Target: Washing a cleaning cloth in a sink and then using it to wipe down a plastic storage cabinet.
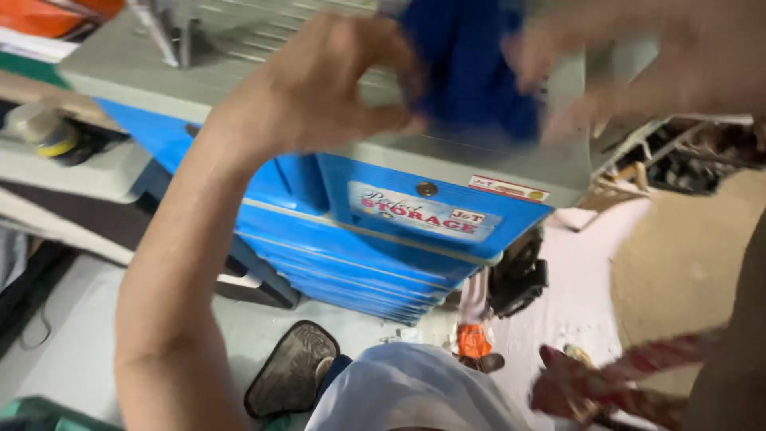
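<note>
Evidently mid-handling: the blurred dark blue cloth (471,72) is held up over the grey top (447,156) of the blue plastic drawer cabinet (359,239), near its front edge. The left hand (335,88) pinches the cloth's one side, the right hand (622,68) grips the other. It has not been laid down yet.

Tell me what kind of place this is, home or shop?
Probably a lived-in room at home, cluttered. A blue plastic drawer unit with a grey top stands there; a sandal and loose cloth lie on the floor. Both hands, left hand and right hand, hold a blue cloth.
</note>
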